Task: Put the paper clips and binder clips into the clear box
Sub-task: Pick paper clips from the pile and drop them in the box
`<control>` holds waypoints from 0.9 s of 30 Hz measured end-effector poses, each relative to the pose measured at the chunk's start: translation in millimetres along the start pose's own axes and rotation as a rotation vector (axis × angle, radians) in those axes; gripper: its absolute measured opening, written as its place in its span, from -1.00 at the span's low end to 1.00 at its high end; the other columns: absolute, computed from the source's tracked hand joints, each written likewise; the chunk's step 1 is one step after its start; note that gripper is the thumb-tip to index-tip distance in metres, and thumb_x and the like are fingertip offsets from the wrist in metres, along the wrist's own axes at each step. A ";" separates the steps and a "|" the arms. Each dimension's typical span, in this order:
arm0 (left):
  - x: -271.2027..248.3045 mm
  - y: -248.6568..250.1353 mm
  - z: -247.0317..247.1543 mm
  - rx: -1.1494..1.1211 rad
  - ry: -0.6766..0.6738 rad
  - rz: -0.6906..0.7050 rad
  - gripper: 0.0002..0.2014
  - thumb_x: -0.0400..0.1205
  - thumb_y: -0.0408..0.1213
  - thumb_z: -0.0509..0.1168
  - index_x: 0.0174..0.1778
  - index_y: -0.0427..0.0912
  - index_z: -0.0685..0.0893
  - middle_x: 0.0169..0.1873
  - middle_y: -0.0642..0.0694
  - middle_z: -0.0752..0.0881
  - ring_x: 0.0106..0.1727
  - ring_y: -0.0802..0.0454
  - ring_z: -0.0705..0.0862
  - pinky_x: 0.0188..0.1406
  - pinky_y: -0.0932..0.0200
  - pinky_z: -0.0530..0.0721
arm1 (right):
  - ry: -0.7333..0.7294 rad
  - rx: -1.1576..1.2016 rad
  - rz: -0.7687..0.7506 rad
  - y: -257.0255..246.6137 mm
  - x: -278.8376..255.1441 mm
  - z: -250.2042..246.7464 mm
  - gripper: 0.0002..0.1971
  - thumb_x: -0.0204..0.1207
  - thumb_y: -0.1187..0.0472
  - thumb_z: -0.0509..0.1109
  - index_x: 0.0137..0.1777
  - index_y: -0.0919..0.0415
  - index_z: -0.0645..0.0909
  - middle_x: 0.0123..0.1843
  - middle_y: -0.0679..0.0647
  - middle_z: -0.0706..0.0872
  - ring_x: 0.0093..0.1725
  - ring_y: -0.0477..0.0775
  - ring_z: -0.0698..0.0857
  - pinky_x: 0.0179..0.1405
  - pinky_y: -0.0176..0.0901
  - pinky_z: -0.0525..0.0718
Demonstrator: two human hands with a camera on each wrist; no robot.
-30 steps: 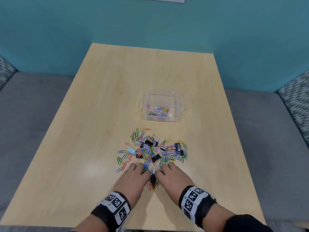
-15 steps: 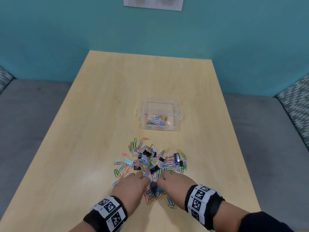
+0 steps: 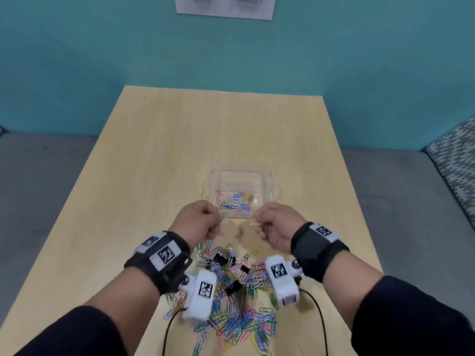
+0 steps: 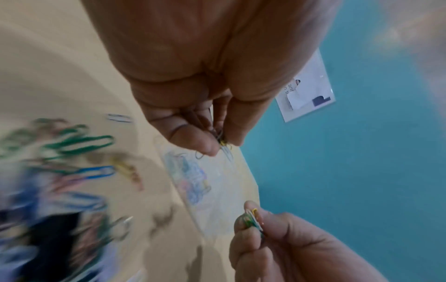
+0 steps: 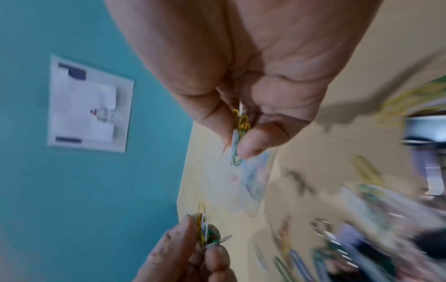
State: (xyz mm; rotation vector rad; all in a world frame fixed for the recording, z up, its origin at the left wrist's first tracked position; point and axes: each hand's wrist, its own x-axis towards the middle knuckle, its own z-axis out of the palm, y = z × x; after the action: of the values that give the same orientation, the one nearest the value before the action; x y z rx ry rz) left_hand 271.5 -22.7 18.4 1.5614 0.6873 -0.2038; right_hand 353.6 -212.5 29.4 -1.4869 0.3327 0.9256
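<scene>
The clear box (image 3: 267, 186) stands mid-table with several coloured paper clips in it. Both hands hover just short of its near wall, above the table. My left hand (image 3: 217, 224) pinches a small bunch of paper clips (image 4: 223, 143) between thumb and fingers. My right hand (image 3: 259, 224) pinches another bunch of paper clips (image 5: 239, 133), mostly yellow and green. The loose pile of paper clips (image 3: 241, 319) lies under my wrists, nearer to me, with black binder clips (image 3: 232, 287) mixed in.
The wooden table (image 3: 154, 163) is edged by grey bench seats (image 3: 38, 176) on both sides and a teal wall behind. A white sheet (image 3: 223, 7) hangs on that wall. Cables from the wrist cameras (image 3: 318, 319) trail over the pile.
Both hands lifted from the near edge of the pile, each taking clips with it, and moved forward to the box's near side.
</scene>
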 end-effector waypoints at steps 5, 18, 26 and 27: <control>35.0 34.2 22.6 -0.033 0.127 0.088 -0.87 0.58 -0.47 0.34 -0.29 -0.27 0.61 -0.44 -0.23 0.62 -0.42 -0.10 0.62 -0.46 0.16 0.72 | 0.153 0.080 -0.097 -31.3 22.6 14.5 -0.89 0.62 0.47 0.22 -0.12 0.34 0.52 -0.12 0.37 0.59 -0.41 0.15 0.63 -0.49 -0.15 0.72; -50.4 -55.6 -75.3 0.661 0.337 0.153 -0.71 0.59 -0.22 0.35 0.22 -0.14 0.67 0.09 -0.12 0.63 -0.04 -0.01 0.64 0.02 0.11 0.54 | 0.183 -1.012 -0.532 59.2 -50.9 -64.2 -0.68 0.62 0.21 0.26 0.36 0.13 0.56 0.23 -0.03 0.63 0.19 -0.07 0.61 0.25 -0.17 0.54; -168.2 -158.4 -37.9 0.907 0.221 0.087 -0.63 0.27 0.02 0.19 -0.04 0.06 0.66 -0.16 0.04 0.57 -0.04 -0.07 0.60 -0.14 0.06 0.54 | -0.006 -1.422 -0.511 194.1 -111.1 -79.6 -0.34 0.16 0.10 0.54 0.32 0.01 0.48 0.10 -0.05 0.43 -0.08 0.07 0.69 -0.19 -0.21 0.72; -170.1 -169.9 -32.1 0.968 0.145 0.081 -0.54 0.32 -0.06 0.13 0.11 -0.03 0.66 -0.04 -0.03 0.58 -0.01 -0.16 0.59 -0.08 0.01 0.56 | 0.017 -1.422 -0.518 198.3 -111.9 -74.5 -0.27 0.14 0.11 0.56 0.38 0.01 0.46 0.13 -0.04 0.45 -0.07 0.08 0.68 -0.19 -0.20 0.72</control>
State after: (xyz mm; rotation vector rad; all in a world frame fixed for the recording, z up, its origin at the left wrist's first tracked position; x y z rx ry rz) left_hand 35.9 -49.3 -32.5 2.5433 0.6686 -0.4013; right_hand 170.4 -351.1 -38.6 -2.6531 -0.8786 0.6814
